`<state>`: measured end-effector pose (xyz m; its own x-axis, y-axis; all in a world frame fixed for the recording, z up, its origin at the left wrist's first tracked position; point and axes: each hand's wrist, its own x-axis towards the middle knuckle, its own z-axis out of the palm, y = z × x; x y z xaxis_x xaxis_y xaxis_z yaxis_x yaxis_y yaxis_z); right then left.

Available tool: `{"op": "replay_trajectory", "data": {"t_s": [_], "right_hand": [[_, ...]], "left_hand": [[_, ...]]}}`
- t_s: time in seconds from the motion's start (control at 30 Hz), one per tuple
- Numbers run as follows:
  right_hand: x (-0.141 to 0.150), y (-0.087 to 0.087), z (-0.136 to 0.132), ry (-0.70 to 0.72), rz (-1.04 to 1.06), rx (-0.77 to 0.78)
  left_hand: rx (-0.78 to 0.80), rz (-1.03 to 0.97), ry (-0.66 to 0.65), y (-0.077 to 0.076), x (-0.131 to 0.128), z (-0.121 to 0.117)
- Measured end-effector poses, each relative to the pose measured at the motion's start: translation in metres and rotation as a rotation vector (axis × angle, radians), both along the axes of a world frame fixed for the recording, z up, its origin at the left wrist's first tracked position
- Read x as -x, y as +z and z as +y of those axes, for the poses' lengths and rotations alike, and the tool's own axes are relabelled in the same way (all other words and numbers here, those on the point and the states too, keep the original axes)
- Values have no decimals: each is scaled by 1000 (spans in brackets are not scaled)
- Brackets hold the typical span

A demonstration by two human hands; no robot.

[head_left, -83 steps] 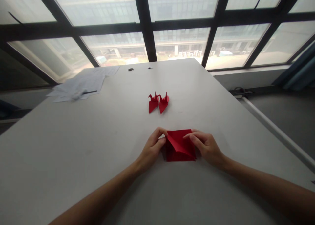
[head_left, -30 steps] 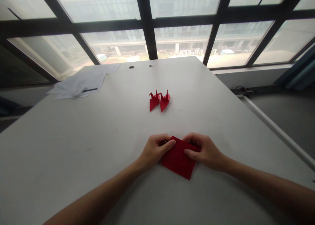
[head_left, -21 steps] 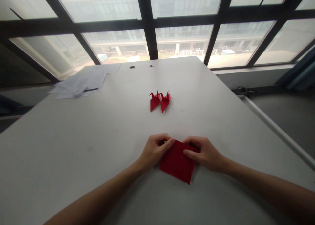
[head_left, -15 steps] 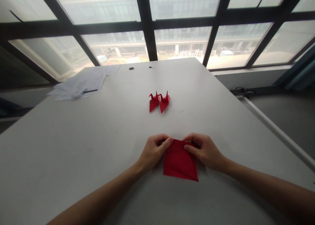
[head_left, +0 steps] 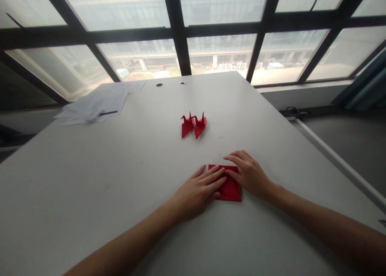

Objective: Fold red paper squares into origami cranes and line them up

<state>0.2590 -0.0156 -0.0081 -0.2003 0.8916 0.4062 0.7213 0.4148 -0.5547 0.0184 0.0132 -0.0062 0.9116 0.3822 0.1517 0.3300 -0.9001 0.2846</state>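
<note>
A folded piece of red origami paper lies on the white table in front of me. My left hand rests flat across its left part, fingers stretched out and pointing right, hiding that side. At the paper's upper right is my right hand. Its thumb touches the paper and its fingers are apart, lifted beyond the top edge. Farther back stand two red paper cranes, a left crane and a right crane, side by side and nearly touching.
Loose white sheets with a dark pen on them lie at the far left of the table. A round cable hole shows near the back edge. Dark-framed windows rise behind the table.
The paper has gone from being held between both hands to lying flat on the table. My left hand has opened out over it, and my right fingers have spread.
</note>
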Motion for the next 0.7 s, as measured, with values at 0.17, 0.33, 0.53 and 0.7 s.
{"op": "replay_trajectory", "data": {"t_s": [0.17, 0.33, 0.53, 0.7], "right_hand": [[10, 8, -17, 24, -173, -14], [12, 3, -28, 182, -446, 53], [-10, 12, -7, 421, -466, 75], [-19, 12, -4, 362, -465, 63]], "left_hand": [[-78, 136, 150, 2, 0, -7], [-111, 111, 281, 7, 0, -10], [-64, -31, 261, 6, 1, 0], [-75, 97, 242, -2, 1, 2]]}}
